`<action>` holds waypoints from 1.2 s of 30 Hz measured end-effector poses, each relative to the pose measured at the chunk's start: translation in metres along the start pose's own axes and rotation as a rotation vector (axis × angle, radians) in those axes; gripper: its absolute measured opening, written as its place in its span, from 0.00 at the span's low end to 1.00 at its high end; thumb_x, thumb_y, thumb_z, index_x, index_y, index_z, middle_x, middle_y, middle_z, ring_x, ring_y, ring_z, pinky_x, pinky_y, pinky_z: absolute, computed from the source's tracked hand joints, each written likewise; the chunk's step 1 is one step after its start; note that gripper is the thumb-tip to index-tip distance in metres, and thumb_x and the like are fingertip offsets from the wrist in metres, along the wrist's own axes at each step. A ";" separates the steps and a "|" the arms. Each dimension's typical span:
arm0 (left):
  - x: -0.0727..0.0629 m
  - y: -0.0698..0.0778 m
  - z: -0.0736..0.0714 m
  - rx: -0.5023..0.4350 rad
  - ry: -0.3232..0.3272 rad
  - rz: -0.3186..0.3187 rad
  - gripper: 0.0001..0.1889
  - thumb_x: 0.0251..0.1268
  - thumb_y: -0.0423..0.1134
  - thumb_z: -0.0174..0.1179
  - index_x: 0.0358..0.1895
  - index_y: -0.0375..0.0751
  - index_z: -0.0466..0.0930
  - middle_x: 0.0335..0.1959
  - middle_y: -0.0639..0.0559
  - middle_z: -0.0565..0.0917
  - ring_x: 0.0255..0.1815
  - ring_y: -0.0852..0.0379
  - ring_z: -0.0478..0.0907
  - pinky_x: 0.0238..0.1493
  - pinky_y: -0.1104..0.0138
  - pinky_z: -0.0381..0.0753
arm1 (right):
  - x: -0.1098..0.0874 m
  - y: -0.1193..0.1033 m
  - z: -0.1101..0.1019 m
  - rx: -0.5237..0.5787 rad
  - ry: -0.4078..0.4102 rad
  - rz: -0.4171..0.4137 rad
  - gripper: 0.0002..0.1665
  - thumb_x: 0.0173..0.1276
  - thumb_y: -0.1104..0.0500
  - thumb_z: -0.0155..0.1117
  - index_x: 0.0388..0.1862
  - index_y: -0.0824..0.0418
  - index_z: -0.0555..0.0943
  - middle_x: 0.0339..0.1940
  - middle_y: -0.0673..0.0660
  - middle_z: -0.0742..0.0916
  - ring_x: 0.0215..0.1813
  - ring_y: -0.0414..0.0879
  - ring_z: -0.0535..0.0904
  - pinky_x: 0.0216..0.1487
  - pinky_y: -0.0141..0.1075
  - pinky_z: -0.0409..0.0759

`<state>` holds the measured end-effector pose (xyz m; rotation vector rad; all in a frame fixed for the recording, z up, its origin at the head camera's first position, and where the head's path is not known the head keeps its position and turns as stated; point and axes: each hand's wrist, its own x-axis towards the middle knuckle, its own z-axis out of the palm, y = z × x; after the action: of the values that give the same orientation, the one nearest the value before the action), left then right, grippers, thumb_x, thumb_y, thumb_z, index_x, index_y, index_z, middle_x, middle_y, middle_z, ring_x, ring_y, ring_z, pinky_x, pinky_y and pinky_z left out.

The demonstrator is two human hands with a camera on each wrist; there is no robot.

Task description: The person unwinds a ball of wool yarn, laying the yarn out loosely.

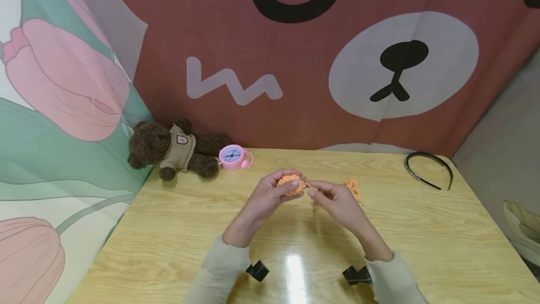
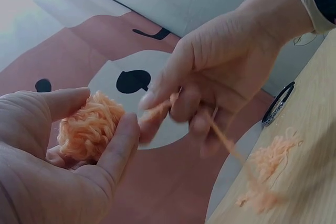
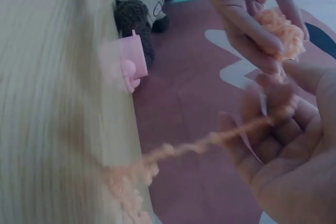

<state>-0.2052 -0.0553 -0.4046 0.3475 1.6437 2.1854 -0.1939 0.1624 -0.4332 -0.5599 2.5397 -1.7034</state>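
Note:
A small ball of peach-orange yarn (image 2: 92, 127) is gripped between the thumb and fingers of my left hand (image 1: 267, 194), above the table. Just to its right, my right hand (image 1: 341, 205) pinches the yarn strand (image 3: 202, 144) near the ball. From the right fingers the strand runs down, crinkled, to a loose heap of the same yarn (image 1: 352, 187) on the table. Both hands are close together, and the right fingers look blurred in the wrist views.
Near the table's back left, a brown teddy bear (image 1: 179, 149) in a beige top lies beside a pink alarm clock (image 1: 233, 157). A black headband (image 1: 415, 172) rests at the back right. The wooden table (image 1: 422, 238) meets a printed curtain (image 1: 303, 121) behind.

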 end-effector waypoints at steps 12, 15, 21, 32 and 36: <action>0.002 0.002 -0.005 -0.005 0.094 0.018 0.21 0.75 0.33 0.57 0.65 0.27 0.72 0.58 0.42 0.80 0.52 0.57 0.82 0.58 0.62 0.86 | -0.001 0.002 -0.032 0.070 0.387 0.005 0.17 0.77 0.52 0.62 0.49 0.62 0.88 0.26 0.47 0.84 0.31 0.39 0.81 0.32 0.31 0.83; 0.003 0.001 -0.007 -0.010 0.117 0.020 0.21 0.76 0.33 0.56 0.66 0.25 0.70 0.57 0.44 0.78 0.53 0.57 0.81 0.60 0.60 0.85 | -0.002 0.003 -0.043 0.128 0.487 0.039 0.19 0.76 0.51 0.62 0.50 0.65 0.87 0.27 0.44 0.85 0.32 0.38 0.83 0.35 0.30 0.84; 0.005 0.001 -0.008 -0.016 0.126 0.023 0.20 0.75 0.32 0.57 0.65 0.26 0.71 0.53 0.48 0.79 0.50 0.58 0.82 0.59 0.61 0.86 | -0.003 0.004 -0.064 0.324 0.691 0.047 0.19 0.73 0.53 0.66 0.47 0.69 0.87 0.21 0.49 0.81 0.28 0.41 0.82 0.33 0.28 0.82; 0.004 0.001 -0.009 0.005 0.121 0.017 0.21 0.75 0.33 0.58 0.67 0.33 0.75 0.62 0.44 0.78 0.51 0.59 0.83 0.55 0.66 0.86 | -0.006 0.015 -0.091 0.584 0.919 0.025 0.19 0.70 0.56 0.70 0.45 0.73 0.86 0.18 0.53 0.74 0.21 0.43 0.74 0.30 0.29 0.83; 0.004 0.001 -0.012 0.005 0.134 0.033 0.21 0.77 0.35 0.56 0.69 0.34 0.73 0.67 0.40 0.76 0.57 0.59 0.81 0.59 0.65 0.85 | -0.008 0.020 -0.100 0.649 0.990 0.035 0.18 0.70 0.57 0.70 0.45 0.73 0.86 0.18 0.53 0.74 0.20 0.42 0.72 0.27 0.29 0.82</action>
<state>-0.2140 -0.0642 -0.4070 0.2356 1.7254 2.2737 -0.2143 0.2609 -0.4127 0.4916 2.0535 -3.1087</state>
